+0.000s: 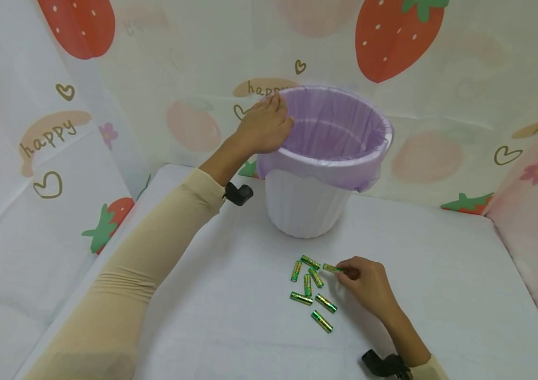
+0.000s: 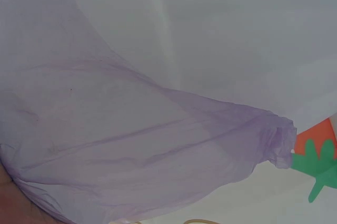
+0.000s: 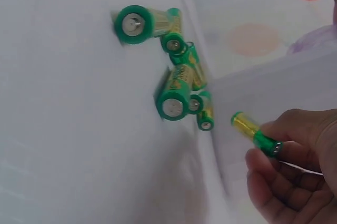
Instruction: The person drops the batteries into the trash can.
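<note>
A white ribbed trash can (image 1: 304,206) stands upright, lined with a thin purple trash bag (image 1: 330,137) folded over its rim. My left hand (image 1: 266,124) holds the can's left rim through the bag; in the left wrist view the bag's loose edge (image 2: 226,134) fills much of the picture, and little of that hand shows. In front of the can, my right hand (image 1: 366,282) pinches a green-and-gold battery (image 3: 255,133) between thumb and fingers. Several matching batteries (image 1: 308,285) lie loosely grouped on the table to the left of this hand.
A white cloth covers the table (image 1: 440,274). Behind the can hangs a backdrop (image 1: 463,105) printed with strawberries and hearts, and similar printed sheets close off both sides. Each wrist carries a small black camera (image 1: 238,194).
</note>
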`<action>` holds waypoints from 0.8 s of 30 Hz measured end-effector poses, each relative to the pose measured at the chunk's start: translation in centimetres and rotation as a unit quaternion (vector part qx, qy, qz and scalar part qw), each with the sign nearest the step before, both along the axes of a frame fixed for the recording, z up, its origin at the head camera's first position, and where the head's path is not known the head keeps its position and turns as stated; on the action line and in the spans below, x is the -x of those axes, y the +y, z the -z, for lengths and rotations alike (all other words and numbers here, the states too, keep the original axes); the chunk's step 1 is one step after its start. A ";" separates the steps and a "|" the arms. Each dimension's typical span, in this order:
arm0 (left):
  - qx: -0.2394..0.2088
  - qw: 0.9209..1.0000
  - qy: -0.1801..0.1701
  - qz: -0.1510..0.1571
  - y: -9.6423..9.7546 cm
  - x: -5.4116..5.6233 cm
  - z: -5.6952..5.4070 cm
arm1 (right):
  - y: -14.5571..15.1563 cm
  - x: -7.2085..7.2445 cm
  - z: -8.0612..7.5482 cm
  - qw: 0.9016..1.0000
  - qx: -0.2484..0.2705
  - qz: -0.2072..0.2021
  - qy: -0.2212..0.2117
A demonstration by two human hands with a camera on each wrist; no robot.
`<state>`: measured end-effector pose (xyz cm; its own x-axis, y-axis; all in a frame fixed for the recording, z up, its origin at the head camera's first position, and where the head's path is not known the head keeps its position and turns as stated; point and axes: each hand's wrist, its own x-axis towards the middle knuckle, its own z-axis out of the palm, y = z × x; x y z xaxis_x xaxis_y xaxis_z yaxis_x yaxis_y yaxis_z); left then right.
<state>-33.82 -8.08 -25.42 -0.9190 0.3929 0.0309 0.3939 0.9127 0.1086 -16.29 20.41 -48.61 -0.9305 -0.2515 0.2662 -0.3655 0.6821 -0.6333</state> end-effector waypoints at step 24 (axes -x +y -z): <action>-0.007 1.000 -0.013 -0.001 -0.1 -0.1 -0.1 | 0.7 -0.6 -7.5 0.995 0.055 -0.027 0.081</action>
